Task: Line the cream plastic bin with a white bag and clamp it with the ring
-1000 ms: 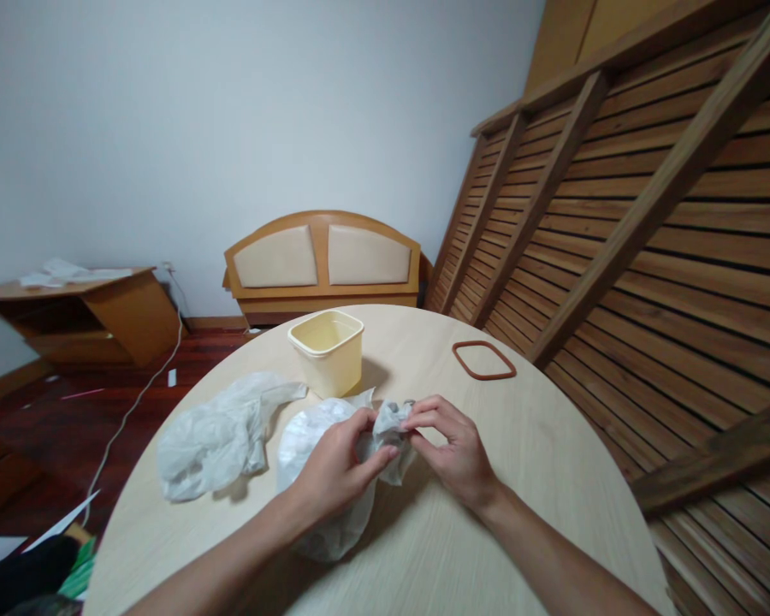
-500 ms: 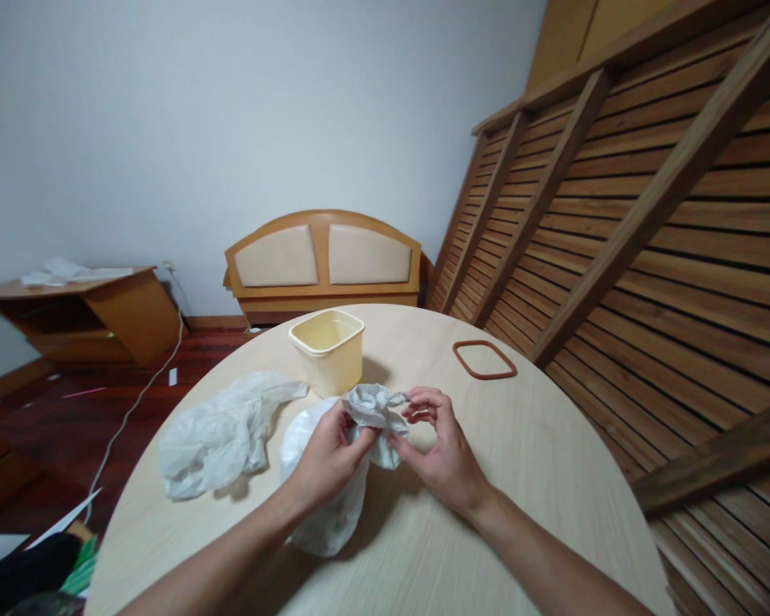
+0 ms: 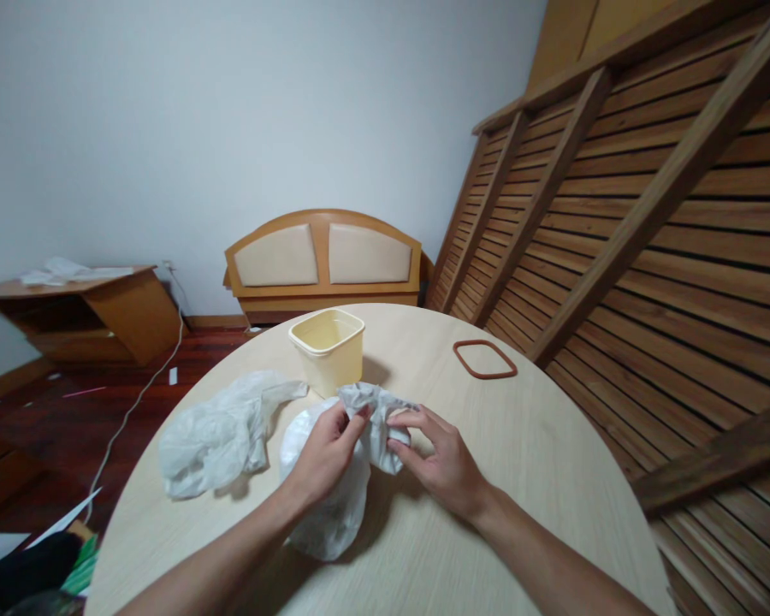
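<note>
A white plastic bag, bulging at its lower part, is between my hands over the table. My left hand pinches the gathered top of the bag between thumb and fingers. On the other side, my right hand grips a fold of the same bag with thumb and fingertips. Just beyond the bag stands a pale yellow square tub, upright with its top uncovered. A second crumpled white plastic bag lies to the left. What the held bag contains is hidden.
The round wooden table carries a brown square ring at the right. Slatted wooden panels lean close along the right side. A headboard stands behind, and a low cabinet with papers is at the left.
My right hand has closed on the bag's gathered top, and the twisted part has spread out somewhat. My left thumb has shifted up on the plastic. The tub and second bag have not moved.
</note>
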`<state>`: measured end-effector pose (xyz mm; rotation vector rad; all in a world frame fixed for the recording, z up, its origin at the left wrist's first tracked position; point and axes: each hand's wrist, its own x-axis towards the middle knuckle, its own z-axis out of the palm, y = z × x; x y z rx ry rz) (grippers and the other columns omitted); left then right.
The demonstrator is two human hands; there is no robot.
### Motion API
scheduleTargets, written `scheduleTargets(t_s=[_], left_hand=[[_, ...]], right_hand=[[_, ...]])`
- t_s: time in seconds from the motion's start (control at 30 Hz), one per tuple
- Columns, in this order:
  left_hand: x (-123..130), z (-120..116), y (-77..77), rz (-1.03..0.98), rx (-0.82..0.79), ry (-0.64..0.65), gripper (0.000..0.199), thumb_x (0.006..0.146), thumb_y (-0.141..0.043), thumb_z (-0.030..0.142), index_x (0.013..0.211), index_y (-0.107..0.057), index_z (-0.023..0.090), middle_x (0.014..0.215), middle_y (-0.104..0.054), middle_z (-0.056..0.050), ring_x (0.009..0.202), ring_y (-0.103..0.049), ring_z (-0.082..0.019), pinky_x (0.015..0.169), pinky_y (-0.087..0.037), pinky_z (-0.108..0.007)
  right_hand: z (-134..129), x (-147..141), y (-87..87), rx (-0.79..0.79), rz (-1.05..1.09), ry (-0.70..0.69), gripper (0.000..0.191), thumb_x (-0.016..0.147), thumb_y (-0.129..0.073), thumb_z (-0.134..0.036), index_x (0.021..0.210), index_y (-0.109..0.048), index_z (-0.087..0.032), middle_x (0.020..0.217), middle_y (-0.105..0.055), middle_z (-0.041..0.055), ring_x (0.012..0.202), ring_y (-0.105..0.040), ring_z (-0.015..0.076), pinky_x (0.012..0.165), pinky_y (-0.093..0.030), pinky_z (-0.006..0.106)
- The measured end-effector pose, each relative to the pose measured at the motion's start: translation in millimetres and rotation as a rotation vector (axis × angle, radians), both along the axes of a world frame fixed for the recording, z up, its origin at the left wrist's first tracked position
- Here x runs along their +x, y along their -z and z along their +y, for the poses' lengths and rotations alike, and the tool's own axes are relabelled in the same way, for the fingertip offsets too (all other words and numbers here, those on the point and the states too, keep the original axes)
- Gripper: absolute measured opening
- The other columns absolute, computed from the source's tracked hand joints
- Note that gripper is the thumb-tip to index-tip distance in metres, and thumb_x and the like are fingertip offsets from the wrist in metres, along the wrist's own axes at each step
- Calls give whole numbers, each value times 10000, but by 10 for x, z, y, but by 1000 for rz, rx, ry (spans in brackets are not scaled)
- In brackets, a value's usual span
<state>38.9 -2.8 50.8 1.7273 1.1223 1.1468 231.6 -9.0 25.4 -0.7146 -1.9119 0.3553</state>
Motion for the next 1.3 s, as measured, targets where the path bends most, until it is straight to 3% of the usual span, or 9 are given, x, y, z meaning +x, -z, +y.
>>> scheduleTargets(t_s=[0.1, 0.2, 0.3, 0.4, 0.57, 0.77, 0.93, 1.1, 1.3], left_hand=[[-10, 8, 8, 34, 46, -23, 232, 882, -527, 371, 844, -650, 178, 871, -734, -59, 828, -666, -224, 792, -524, -340], [-16, 4, 35, 66, 116, -71, 119, 818, -548, 263, 878, -617, 187, 872, -699, -49, 818, -651, -204, 768, -520, -320], [-25, -6, 66, 52, 161, -162, 229, 739, -572, 188, 963, -536, 209, 868, -651, -14, 772, -623, -172, 702, -506, -285], [-23, -31, 68, 36, 179, -222, 242, 719, -582, 178, 921, -460, 229, 839, -601, 15, 714, -585, -144, 625, -475, -246], [11, -112, -12, -4, 103, -30, 140, 833, -583, 282, 929, -512, 208, 862, -640, -20, 767, -619, -164, 643, -502, -256], [19, -101, -44, -75, -31, 59, 336, 924, -538, 485, 987, -635, 170, 924, -709, -71, 776, -639, -188, 659, -512, -285], [33, -34, 36, -136, -18, 24, 294, 835, -701, 408, 996, -609, 179, 917, -696, -49, 729, -632, -158, 641, -494, -268], [32, -7, 70, -224, 6, 24, 258, 825, -727, 372, 827, -544, 190, 878, -659, -24, 728, -609, -138, 640, -486, -250], [21, -97, -25, -71, 46, 95, 234, 897, -640, 388, 1022, -640, 189, 1103, -653, -82, 910, -624, -181, 740, -528, -283]], right_hand=[[-8, 4, 12, 73, -60, 25, 389, 924, -648, -200, 1298, -588, -289, 1131, -737, 51, 1013, -702, 209, 1030, -521, 466], [-11, -2, 12, 89, -89, 51, 451, 935, -632, -210, 1377, -569, -276, 1092, -719, 76, 990, -685, 220, 899, -591, 408], [-4, -13, 0, 164, -116, 60, 428, 939, -627, -212, 1361, -601, -275, 1041, -702, 85, 997, -655, 243, 872, -593, 427], [13, -16, -3, 235, -138, 46, 396, 928, -638, -191, 1319, -632, -255, 1052, -692, 97, 1076, -623, 266, 905, -580, 462], [42, 3, 14, 268, -154, 39, 337, 924, -603, -121, 1238, -656, -230, 1097, -672, 110, 1107, -615, 258, 908, -589, 446], [65, 35, -1, 327, -188, -2, 316, 933, -559, -78, 1197, -651, -225, 1138, -672, 102, 1143, -629, 235, 937, -593, 438], [51, 45, -5, 326, -232, -30, 269, 926, -556, -64, 1144, -641, -197, 1126, -681, 107, 1149, -644, 218, 957, -591, 392], [32, 39, 36, 283, -200, -52, 415, 908, -547, -44, 1294, -522, -195, 1159, -691, 112, 1133, -662, 212, 942, -597, 383], [38, 52, 8, 318, -212, -39, 307, 907, -526, -25, 1156, -583, -194, 1052, -695, 94, 1044, -676, 202, 895, -600, 349]])
